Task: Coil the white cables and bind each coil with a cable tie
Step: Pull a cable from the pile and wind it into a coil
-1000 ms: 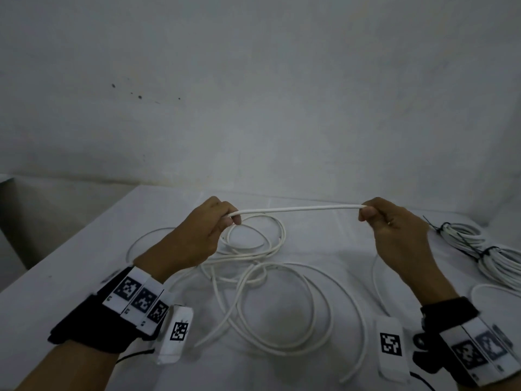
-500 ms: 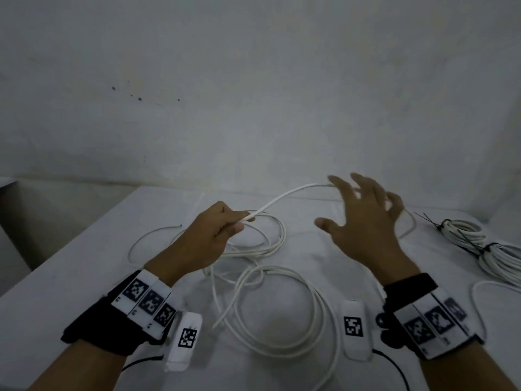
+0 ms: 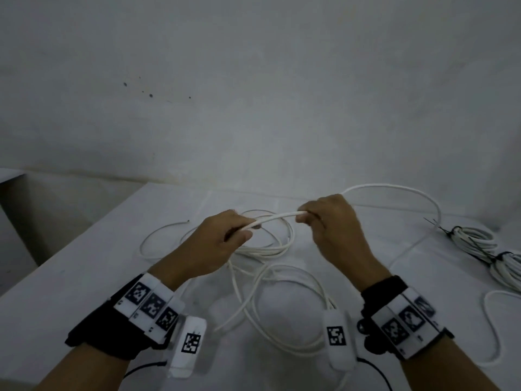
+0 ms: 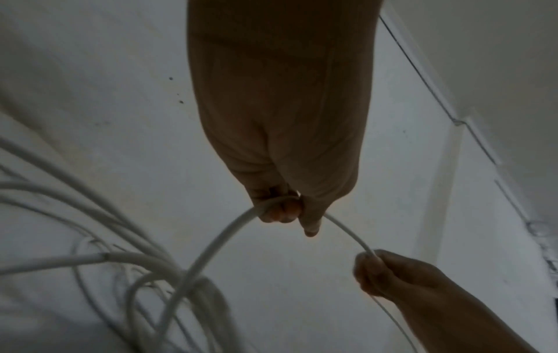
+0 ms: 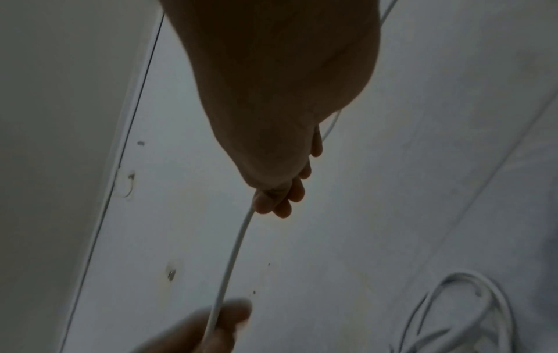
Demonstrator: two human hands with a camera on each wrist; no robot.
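Since half a second ago the right hand [image 3: 335,230] has closed on the white cable [image 3: 275,217] beside the left hand [image 3: 225,244]. Both pinch it, mid-coiling; next, I judge, lay another loop into the left

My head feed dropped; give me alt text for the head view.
Both hands, left hand and right hand, pinch a short span of white cable above a loose tangle on the white table. Two tied coils lie far right.

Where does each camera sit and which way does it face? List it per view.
Head: worn high, looking forward and down at both hands, left hand, right hand, holding the white cable above the table.
Left wrist: looks along the left hand's grip.
Right wrist: looks along the right hand's grip.
Shared: all three show both hands and the cable.
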